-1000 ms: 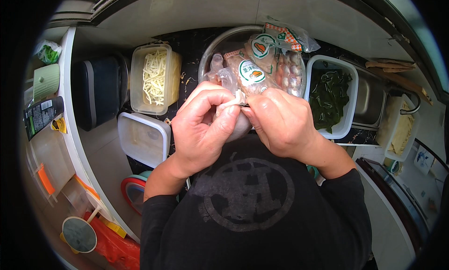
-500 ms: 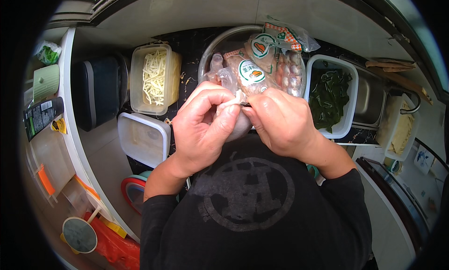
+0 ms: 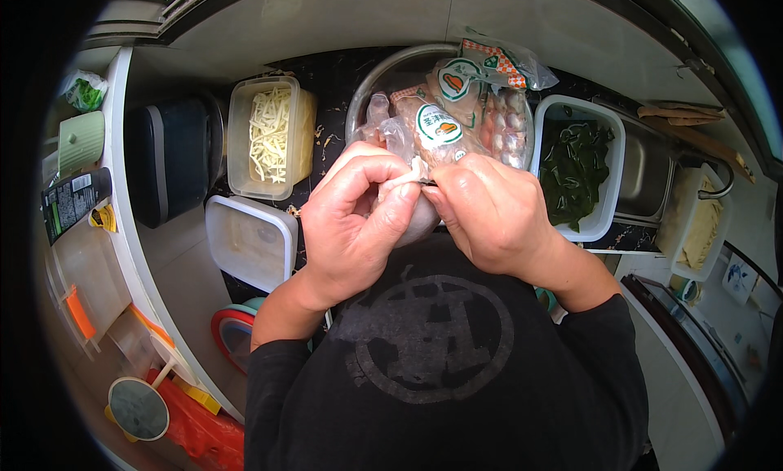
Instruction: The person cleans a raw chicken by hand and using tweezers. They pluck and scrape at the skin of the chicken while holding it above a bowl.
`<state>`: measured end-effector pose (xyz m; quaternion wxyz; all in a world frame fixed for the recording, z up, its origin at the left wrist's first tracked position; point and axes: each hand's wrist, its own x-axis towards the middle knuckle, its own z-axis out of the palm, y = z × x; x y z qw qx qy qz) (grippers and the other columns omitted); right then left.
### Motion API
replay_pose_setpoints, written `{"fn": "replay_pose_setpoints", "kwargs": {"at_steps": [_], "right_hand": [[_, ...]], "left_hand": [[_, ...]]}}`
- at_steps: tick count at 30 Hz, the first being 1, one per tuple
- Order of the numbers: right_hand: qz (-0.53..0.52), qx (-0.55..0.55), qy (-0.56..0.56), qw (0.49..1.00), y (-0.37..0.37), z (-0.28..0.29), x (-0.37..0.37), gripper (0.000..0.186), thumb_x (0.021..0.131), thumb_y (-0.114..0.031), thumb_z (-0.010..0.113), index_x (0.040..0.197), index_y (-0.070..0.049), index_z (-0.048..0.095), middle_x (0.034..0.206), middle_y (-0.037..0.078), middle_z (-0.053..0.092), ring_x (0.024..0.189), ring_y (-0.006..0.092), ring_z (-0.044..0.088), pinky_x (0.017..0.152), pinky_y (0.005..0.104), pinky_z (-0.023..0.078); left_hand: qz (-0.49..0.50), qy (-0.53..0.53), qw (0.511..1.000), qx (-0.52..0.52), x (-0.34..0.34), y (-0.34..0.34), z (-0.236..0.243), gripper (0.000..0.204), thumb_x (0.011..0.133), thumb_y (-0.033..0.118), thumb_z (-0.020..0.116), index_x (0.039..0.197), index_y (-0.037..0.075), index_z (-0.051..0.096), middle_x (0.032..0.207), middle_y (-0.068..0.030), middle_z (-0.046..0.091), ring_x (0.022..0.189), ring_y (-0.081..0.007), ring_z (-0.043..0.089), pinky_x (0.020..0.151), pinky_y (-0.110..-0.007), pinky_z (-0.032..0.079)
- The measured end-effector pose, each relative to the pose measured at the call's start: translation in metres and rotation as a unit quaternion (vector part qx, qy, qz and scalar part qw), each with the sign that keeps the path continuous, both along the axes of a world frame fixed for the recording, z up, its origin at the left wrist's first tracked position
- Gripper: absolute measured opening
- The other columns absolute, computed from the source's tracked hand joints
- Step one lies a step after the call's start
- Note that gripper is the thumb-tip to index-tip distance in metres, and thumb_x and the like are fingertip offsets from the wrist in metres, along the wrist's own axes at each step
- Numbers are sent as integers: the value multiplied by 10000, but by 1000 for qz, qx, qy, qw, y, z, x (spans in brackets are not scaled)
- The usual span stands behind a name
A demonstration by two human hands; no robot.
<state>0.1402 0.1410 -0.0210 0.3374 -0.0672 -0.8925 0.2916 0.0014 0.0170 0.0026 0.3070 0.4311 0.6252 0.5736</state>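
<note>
My left hand is closed, thumb and forefinger pinching a pale gathered end of what looks like a plastic bag. Its rounded greyish body bulges below my fingers, close to my chest. My right hand is closed too, its fingertips meeting the left ones at a small, thin dark strip by the pale end. My fingers hide most of the strip. Just beyond both hands, a round metal basin holds several clear packs of meat with round green and white labels.
Left of the basin stands a tub of pale shreds, with a white plastic container nearer me. On the right are a white tub of dark green leaves, a metal sink and a container of a pale yellowish food.
Almost nothing differs. Both hands keep the same pinch at the same place, with at most a slight shift at the fingertips.
</note>
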Motion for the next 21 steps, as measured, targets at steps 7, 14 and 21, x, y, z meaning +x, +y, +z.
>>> {"fn": "replay_pose_setpoints", "kwargs": {"at_steps": [7,14,21], "right_hand": [[9,28,-16,999,1,2,3,169,696,-65,638,844,-27,566,688,78,512,563,219,556,490,326,446],[39,3,-37,999,3,6,7,187,771,-8,705,912,28,589,706,112,554,576,275,581,487,362,463],[21,-17,-34,999,0,9,7,148,832,-25,689,933,27,594,713,117,569,560,272,576,478,364,465]], "left_hand": [[-5,-2,1000,-4,1,-1,1,72,882,-25,641,944,-53,619,931,-79,586,817,-121,536,719,-246,447],[-4,-1,1000,-2,1,-2,0,74,881,-26,640,945,-54,619,930,-81,588,821,-123,538,723,-247,448],[1,3,1000,0,1,-2,2,66,881,-26,642,938,-52,621,925,-80,590,816,-124,540,715,-246,448]]}}
